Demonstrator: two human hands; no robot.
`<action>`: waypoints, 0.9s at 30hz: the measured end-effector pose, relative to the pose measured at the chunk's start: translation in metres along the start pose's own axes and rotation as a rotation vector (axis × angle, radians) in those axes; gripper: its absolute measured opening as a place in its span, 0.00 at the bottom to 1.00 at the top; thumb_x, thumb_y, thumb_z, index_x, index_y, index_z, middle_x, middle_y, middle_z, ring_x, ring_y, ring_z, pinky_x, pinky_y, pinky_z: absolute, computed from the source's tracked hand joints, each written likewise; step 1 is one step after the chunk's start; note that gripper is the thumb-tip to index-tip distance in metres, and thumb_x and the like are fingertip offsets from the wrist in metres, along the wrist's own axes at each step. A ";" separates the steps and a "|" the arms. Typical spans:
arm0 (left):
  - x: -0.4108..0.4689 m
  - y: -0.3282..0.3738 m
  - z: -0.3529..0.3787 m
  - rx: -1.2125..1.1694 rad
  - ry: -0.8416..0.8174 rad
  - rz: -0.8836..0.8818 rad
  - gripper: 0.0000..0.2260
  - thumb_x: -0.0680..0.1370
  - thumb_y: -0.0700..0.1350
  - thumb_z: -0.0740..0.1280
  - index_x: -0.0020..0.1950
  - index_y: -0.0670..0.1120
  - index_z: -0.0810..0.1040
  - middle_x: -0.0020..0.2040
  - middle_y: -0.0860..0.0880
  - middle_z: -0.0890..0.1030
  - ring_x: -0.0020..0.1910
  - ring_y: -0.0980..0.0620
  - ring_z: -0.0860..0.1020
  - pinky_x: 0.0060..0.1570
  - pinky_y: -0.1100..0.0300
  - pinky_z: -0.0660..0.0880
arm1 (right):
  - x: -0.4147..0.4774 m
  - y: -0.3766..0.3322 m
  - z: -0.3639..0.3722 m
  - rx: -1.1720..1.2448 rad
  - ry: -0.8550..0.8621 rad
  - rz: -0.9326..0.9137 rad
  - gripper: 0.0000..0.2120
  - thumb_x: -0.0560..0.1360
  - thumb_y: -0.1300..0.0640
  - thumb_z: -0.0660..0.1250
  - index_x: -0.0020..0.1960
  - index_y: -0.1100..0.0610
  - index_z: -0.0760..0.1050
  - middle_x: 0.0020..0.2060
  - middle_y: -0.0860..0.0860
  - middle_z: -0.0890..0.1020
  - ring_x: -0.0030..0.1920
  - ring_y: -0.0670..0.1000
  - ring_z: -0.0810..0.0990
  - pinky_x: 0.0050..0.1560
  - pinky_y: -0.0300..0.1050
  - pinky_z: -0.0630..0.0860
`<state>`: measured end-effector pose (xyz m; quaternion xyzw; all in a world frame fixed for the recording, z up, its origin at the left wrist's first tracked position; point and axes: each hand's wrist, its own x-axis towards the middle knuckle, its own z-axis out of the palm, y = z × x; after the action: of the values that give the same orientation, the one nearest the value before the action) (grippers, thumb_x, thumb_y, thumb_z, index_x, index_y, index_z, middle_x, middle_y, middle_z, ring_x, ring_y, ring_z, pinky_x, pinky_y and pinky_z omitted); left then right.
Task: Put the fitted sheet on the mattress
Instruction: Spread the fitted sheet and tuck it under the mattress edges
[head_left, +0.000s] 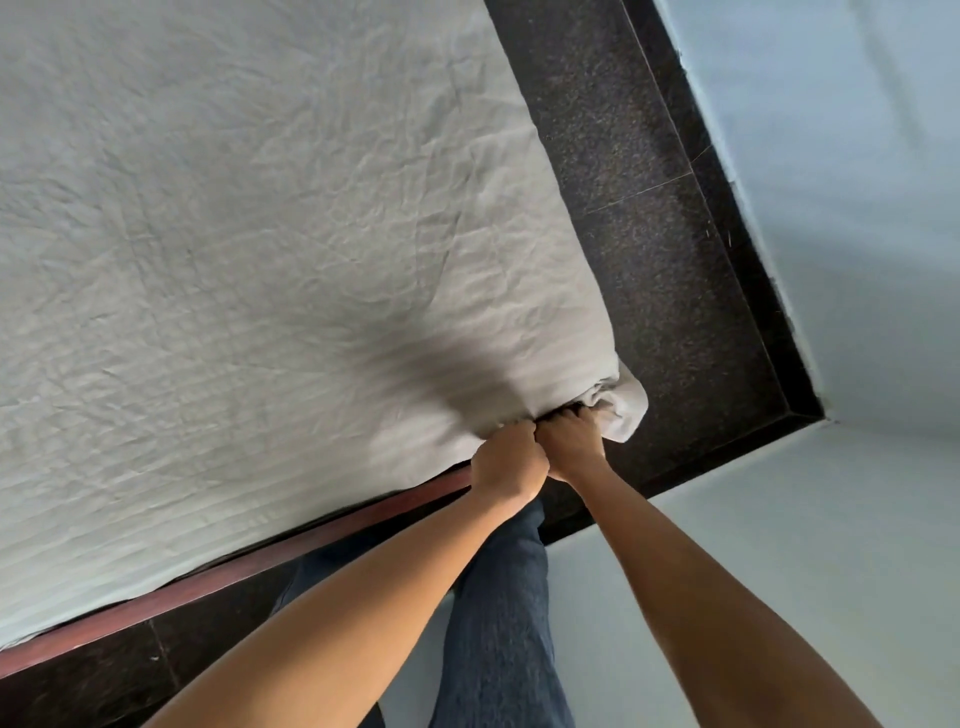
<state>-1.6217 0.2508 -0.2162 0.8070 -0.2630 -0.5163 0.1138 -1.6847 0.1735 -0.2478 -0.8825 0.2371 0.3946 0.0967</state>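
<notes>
Dark floor (649, 223) corner: left hand (506, 462), right hand (571, 441) grip fitted sheet (260, 234) edge, touching.

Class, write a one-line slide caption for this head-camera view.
Left hand and right hand grip the fitted sheet at its bunched corner.

The sheet (260, 208), filling the upper left, is matt, crinkled pale cloth. Below it, the bed rail (234, 577) is reddish wood with a faint sheen. The floor (623, 182) is dark speckled stone, the wall (857, 156) smooth matt paint, and the jeans (498, 623) denim.
</notes>
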 end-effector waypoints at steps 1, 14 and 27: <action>0.004 0.003 0.002 -0.061 -0.019 -0.024 0.15 0.76 0.39 0.56 0.60 0.45 0.75 0.57 0.44 0.80 0.56 0.43 0.77 0.53 0.51 0.74 | 0.004 0.003 -0.002 -0.006 -0.032 -0.010 0.11 0.76 0.55 0.60 0.55 0.52 0.79 0.53 0.50 0.82 0.60 0.53 0.75 0.62 0.48 0.62; 0.036 0.059 0.010 0.051 -0.229 0.036 0.23 0.80 0.44 0.57 0.75 0.52 0.60 0.70 0.47 0.70 0.66 0.44 0.70 0.63 0.52 0.70 | -0.013 0.081 0.001 0.122 0.088 -0.147 0.14 0.71 0.60 0.65 0.56 0.55 0.77 0.54 0.52 0.80 0.61 0.56 0.74 0.67 0.52 0.61; 0.043 0.103 -0.001 0.064 -0.031 0.071 0.18 0.77 0.41 0.56 0.67 0.51 0.69 0.58 0.48 0.79 0.57 0.45 0.77 0.55 0.50 0.74 | 0.004 0.101 -0.040 0.147 -0.029 0.099 0.15 0.76 0.57 0.60 0.62 0.56 0.73 0.61 0.53 0.75 0.65 0.56 0.70 0.65 0.53 0.66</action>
<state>-1.6382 0.1415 -0.2028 0.7922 -0.3097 -0.5159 0.1023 -1.7060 0.0702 -0.2222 -0.8542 0.3074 0.3933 0.1452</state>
